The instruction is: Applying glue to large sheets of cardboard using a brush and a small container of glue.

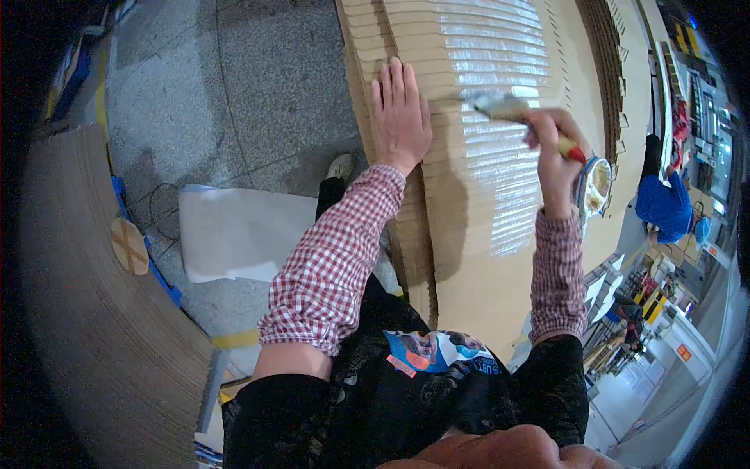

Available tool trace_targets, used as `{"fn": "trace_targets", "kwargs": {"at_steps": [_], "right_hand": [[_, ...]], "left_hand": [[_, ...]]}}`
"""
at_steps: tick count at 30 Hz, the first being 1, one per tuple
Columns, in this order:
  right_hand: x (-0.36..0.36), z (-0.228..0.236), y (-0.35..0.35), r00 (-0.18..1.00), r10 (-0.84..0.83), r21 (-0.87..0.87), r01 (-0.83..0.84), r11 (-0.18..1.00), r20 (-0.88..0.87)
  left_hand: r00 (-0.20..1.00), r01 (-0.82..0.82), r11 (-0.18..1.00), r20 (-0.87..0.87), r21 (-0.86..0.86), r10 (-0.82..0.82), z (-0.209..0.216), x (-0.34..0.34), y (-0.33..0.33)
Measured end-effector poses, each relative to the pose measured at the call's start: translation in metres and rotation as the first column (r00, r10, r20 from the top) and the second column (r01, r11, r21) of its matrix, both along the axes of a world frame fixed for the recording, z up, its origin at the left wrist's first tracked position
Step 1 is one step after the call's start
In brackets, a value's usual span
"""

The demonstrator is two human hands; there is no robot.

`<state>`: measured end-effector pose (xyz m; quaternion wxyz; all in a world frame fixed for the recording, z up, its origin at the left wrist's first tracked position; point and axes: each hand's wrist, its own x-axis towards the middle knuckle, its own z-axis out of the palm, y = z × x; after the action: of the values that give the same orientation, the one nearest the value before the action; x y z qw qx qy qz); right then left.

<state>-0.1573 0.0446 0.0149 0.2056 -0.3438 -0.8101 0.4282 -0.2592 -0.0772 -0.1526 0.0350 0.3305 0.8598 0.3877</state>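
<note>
A wet, glossy coating [500,70] streaks a stack of cardboard [469,301], a pot [583,185] resting toward its right side; a white sheet [242,234] lies on the speckled floor [289,86].

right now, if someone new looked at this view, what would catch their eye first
Most likely the glossy, whitish streaked band running down the brown cardboard stack, right of centre. Next, the pale-handled brush with a red end, in the grip of the right hand over that band. Then the bare left hand, spread flat on the cardboard to the band's left.
</note>
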Motion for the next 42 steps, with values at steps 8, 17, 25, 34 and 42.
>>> {"fn": "trace_targets", "kwargs": {"at_steps": [8,17,25,34,42], "right_hand": [[0.134,-0.019,-0.043,0.945,0.153,0.004,-0.161,0.987,0.288],[0.102,-0.047,-0.037,0.985,0.087,0.109,-0.104,0.989,0.150],[0.118,-0.007,-0.032,0.999,-0.023,-0.087,0.026,0.996,0.037],[-0.039,-0.074,0.115,0.986,-0.020,-0.024,0.017,1.000,-0.164],[0.051,-0.011,0.073,0.999,-0.031,-0.222,0.029,0.975,-0.007]], "left_hand": [[0.998,-0.027,0.999,-0.054,0.017,0.028,-0.002,-0.002,-0.003],[0.995,-0.038,0.997,-0.088,0.061,0.043,-0.019,-0.019,0.007],[0.993,-0.043,0.995,-0.116,-0.088,0.033,-0.013,-0.025,-0.003],[0.997,0.008,0.999,-0.075,-0.036,-0.011,-0.006,-0.011,0.005],[0.985,-0.174,0.966,0.031,0.190,0.171,0.013,-0.067,0.014]]}}
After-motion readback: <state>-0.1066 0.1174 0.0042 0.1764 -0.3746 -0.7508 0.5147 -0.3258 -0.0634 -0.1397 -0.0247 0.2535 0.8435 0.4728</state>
